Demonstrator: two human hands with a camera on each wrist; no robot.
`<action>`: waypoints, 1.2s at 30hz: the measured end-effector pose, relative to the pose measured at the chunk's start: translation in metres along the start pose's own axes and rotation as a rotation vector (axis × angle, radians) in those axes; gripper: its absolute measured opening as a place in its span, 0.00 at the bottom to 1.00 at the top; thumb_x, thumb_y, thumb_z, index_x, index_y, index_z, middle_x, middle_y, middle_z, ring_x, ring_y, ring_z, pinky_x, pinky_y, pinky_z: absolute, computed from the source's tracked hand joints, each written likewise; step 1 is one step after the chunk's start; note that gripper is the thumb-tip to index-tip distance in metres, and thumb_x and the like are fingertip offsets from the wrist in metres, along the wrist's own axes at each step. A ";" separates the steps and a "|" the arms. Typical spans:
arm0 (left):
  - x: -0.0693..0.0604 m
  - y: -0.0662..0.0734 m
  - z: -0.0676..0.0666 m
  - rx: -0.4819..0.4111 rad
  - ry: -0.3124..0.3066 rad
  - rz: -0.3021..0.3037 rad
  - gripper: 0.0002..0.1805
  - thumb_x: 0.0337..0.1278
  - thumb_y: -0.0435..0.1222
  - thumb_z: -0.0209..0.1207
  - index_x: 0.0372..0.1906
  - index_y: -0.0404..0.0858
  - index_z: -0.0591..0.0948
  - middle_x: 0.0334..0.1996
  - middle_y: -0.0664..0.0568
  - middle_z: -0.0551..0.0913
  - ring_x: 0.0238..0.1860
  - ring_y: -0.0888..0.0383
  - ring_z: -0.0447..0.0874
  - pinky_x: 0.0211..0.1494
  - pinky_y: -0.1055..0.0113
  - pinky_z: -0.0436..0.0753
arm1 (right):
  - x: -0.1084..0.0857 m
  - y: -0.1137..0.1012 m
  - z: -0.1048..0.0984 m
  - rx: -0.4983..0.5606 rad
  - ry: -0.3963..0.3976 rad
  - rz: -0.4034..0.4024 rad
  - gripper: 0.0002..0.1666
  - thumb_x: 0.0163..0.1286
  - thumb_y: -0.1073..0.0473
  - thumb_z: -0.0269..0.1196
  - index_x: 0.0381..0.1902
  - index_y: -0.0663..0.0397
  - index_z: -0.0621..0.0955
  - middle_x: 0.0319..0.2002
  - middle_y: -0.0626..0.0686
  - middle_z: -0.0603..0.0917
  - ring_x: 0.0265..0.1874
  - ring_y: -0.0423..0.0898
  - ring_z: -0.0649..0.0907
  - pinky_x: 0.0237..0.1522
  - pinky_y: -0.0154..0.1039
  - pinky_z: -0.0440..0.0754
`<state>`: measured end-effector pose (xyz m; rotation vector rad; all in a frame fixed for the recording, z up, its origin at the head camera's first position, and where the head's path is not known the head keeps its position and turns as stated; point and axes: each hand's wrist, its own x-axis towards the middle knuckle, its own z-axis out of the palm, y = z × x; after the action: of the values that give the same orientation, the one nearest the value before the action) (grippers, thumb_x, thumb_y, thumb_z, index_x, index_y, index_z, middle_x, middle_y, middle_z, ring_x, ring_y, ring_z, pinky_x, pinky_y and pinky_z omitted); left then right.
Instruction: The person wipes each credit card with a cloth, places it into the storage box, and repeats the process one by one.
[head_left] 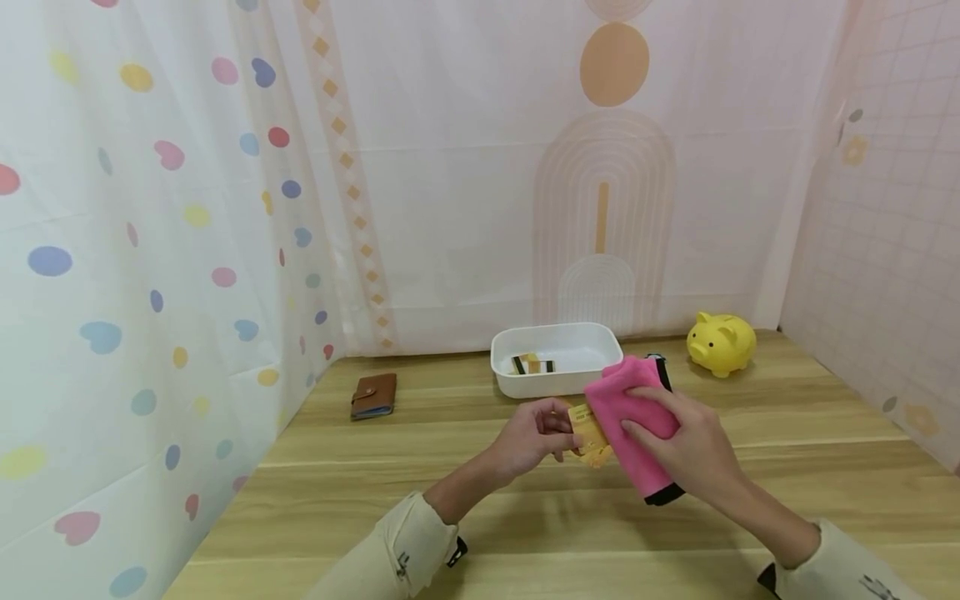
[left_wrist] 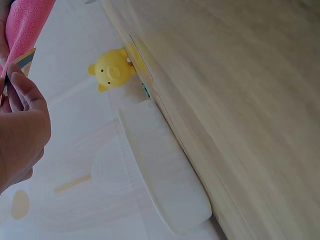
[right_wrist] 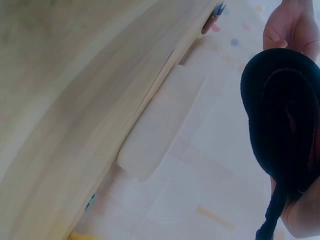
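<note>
Head view, and from where I stand the left hand [head_left: 536, 437] pinches a yellow card [head_left: 588, 427] at its left side, while the right hand [head_left: 690, 442] grips a folded pink cloth [head_left: 622, 421] that covers the card's right part; both are held over the tabletop [head_left: 330, 508], nearer than the white tray [head_left: 558, 385]. I'd expect the card to be light, stiff and slippery, best held by its edges; the cloth looks soft and easily gathered by its folds. The cloth's long axis slants down to the right; I can't tell the half-hidden card's.

Left wrist view: one card corner, dark-striped, points up and away past the fingertips.

Right wrist view: the cloth's dark looped end faces out, hiding the card.
</note>
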<state>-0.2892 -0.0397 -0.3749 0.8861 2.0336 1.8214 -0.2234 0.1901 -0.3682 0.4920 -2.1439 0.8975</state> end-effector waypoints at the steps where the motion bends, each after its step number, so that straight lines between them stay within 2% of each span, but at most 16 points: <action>1: 0.000 0.000 0.000 0.001 0.001 0.001 0.13 0.59 0.23 0.62 0.46 0.21 0.73 0.35 0.38 0.85 0.30 0.62 0.84 0.30 0.71 0.79 | 0.000 0.001 0.000 -0.004 0.001 0.002 0.22 0.53 0.67 0.76 0.46 0.56 0.84 0.37 0.56 0.86 0.25 0.41 0.80 0.23 0.33 0.80; 4: -0.001 -0.001 -0.001 0.006 0.004 0.005 0.12 0.59 0.23 0.63 0.45 0.23 0.74 0.35 0.38 0.85 0.30 0.62 0.84 0.30 0.71 0.79 | 0.000 0.003 -0.001 -0.011 0.006 0.006 0.22 0.52 0.67 0.76 0.46 0.56 0.84 0.37 0.56 0.86 0.25 0.41 0.81 0.23 0.33 0.80; 6: -0.001 -0.001 -0.002 0.003 0.005 0.011 0.13 0.58 0.24 0.63 0.45 0.23 0.75 0.34 0.43 0.86 0.30 0.62 0.84 0.30 0.71 0.79 | 0.000 0.005 -0.001 -0.014 0.012 0.002 0.22 0.52 0.68 0.76 0.46 0.57 0.85 0.38 0.57 0.86 0.25 0.41 0.81 0.22 0.33 0.80; 12: -0.003 -0.002 -0.004 -0.004 0.004 0.020 0.11 0.59 0.22 0.62 0.44 0.22 0.74 0.35 0.38 0.85 0.31 0.62 0.83 0.30 0.72 0.79 | 0.001 0.007 -0.002 -0.014 0.018 0.002 0.22 0.52 0.68 0.76 0.46 0.58 0.84 0.38 0.59 0.86 0.25 0.42 0.82 0.21 0.33 0.80; 19: -0.004 -0.001 -0.007 0.000 0.018 0.003 0.13 0.60 0.24 0.62 0.44 0.20 0.73 0.33 0.47 0.85 0.31 0.62 0.83 0.30 0.72 0.79 | 0.002 0.010 -0.004 -0.005 0.026 -0.013 0.21 0.52 0.69 0.76 0.46 0.59 0.84 0.39 0.60 0.87 0.26 0.43 0.83 0.22 0.34 0.81; 25: -0.004 0.000 -0.008 -0.018 0.004 0.016 0.10 0.60 0.24 0.62 0.43 0.24 0.75 0.33 0.49 0.85 0.31 0.61 0.83 0.31 0.72 0.80 | 0.004 0.012 -0.007 -0.006 0.032 0.001 0.22 0.52 0.69 0.76 0.46 0.58 0.84 0.39 0.61 0.87 0.25 0.42 0.83 0.21 0.33 0.81; 36: -0.003 -0.001 -0.012 -0.029 -0.011 0.028 0.08 0.62 0.24 0.60 0.43 0.25 0.74 0.32 0.51 0.85 0.33 0.62 0.83 0.31 0.71 0.81 | 0.004 0.018 -0.013 -0.021 0.049 0.019 0.22 0.52 0.69 0.76 0.46 0.59 0.84 0.38 0.61 0.86 0.22 0.39 0.81 0.19 0.34 0.79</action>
<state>-0.2938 -0.0513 -0.3750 0.9195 1.9934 1.8518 -0.2303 0.2113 -0.3666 0.4351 -2.1148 0.8876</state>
